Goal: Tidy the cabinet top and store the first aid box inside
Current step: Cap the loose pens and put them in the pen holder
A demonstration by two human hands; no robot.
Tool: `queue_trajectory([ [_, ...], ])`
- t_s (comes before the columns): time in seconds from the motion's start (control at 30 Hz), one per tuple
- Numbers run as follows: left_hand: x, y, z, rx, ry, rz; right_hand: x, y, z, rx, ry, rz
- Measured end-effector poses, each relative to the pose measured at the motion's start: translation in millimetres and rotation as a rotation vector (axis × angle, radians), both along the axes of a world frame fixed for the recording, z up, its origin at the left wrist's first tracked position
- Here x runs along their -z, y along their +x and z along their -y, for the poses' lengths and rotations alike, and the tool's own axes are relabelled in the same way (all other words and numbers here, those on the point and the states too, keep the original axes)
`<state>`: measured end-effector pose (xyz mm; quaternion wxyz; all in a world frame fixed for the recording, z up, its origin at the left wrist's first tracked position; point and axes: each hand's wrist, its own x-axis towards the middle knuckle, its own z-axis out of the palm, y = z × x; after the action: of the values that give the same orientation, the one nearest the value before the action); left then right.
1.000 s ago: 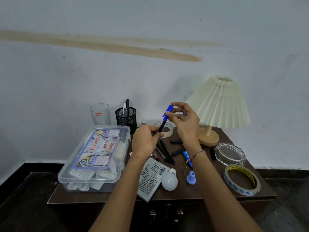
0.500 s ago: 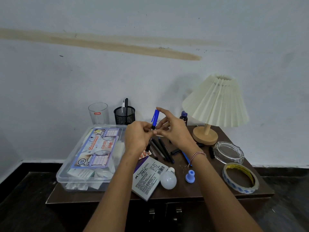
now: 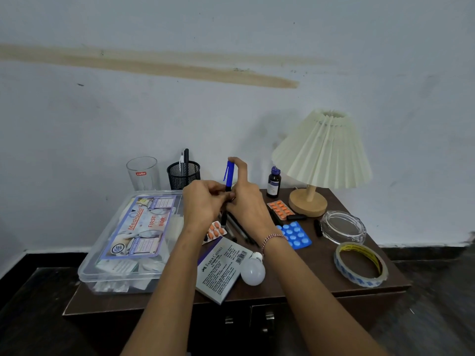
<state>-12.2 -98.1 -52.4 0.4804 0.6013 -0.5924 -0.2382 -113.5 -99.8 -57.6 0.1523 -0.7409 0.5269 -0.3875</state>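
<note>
Above mid cabinet top (image 3: 321, 274): grips slim black pen (image 3: 227, 187) upright in left hand (image 3: 204, 202), fingers curled round barrel; pinches same pen with right hand (image 3: 248, 202), forefinger raised along glossy blue cap. At left: clear, rounded-corner plastic first aid box (image 3: 128, 240), lid on, close to front edge. At rear: black mesh pen holder (image 3: 183, 176), glass tumbler (image 3: 142, 173). At right: pleated lamp (image 3: 323, 150), round glass ashtray (image 3: 343, 227), tape roll (image 3: 359, 264) near front edge. Narrow bare wood strip between last two.
</note>
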Motion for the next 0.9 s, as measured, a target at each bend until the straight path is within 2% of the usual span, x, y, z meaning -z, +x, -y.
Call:
queue_trajectory([
  [0.33, -5, 1, -4, 0.017, -0.003, -0.065, -2, -1, 0, 0.011, -0.006, 0.135],
  [0.57, -5, 2, -1, 0.034, -0.002, -0.098, -3, -1, 4, 0.031, -0.032, 0.137],
  [0.9, -7, 11, 4, -0.033, -0.011, -0.182, -9, 1, 9, -0.057, -0.018, 0.138],
])
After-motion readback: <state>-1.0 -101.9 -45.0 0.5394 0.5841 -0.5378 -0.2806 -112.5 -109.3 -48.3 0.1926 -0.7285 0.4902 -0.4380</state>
